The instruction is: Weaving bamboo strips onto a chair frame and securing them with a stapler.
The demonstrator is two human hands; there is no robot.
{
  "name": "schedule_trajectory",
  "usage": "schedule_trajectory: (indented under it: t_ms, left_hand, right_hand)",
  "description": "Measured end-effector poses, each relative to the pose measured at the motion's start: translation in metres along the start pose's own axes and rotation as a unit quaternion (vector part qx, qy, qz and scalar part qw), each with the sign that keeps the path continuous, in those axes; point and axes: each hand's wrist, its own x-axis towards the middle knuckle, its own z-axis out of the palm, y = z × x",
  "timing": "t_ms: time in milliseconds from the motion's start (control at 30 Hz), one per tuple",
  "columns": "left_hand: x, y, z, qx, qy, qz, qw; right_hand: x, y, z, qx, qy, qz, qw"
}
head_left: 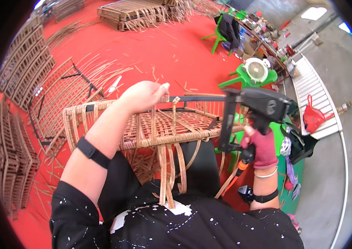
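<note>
Across my lap rests a woven rattan panel (165,139) on a dark metal frame. Its strips are light brown, and several loose ends hang down from the near edge over my legs. My left hand (145,95) is bent over the far edge, its fingers closed on a rattan strip (164,99) by the dark bar (203,98). In a pink glove, my right hand (262,145) grips a black air staple gun (263,103). The gun stands upright at the panel's right end, and an orange hose fitting (242,166) shows below its handle.
Stacks of woven panels (16,153) stand at the left, with another stack (130,14) farther off. A partly woven frame (62,97) and strip scraps lie on the red floor (101,45). At the right are a white fan (257,69) on a green chair and a cluttered table.
</note>
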Motion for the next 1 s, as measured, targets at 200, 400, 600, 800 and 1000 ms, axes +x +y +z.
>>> schedule_trajectory:
  t_ms: [200, 400, 600, 800, 1000]
  left_hand:
    - [0.011, -0.01, 0.002, -0.084, 0.005, 0.027, 0.996]
    - [0.009, -0.019, -0.007, -0.049, 0.021, -0.042, 0.998]
    - [0.007, -0.015, -0.001, -0.139, 0.046, -0.062, 0.987]
    - [0.012, -0.021, 0.001, -0.154, 0.021, -0.063, 0.986]
    - [0.006, -0.033, -0.012, -0.13, 0.034, -0.077, 0.988]
  right_hand:
    - [0.007, 0.069, -0.123, 0.191, 0.099, 0.02, 0.976]
    - [0.02, 0.181, -0.187, 0.39, 0.188, 0.05, 0.9]
    - [0.042, 0.265, -0.192, 0.437, 0.236, 0.132, 0.858]
    - [0.078, 0.345, -0.229, 0.256, 0.2, 0.23, 0.917]
    - [0.147, 0.345, -0.232, 0.276, 0.32, 0.216, 0.88]
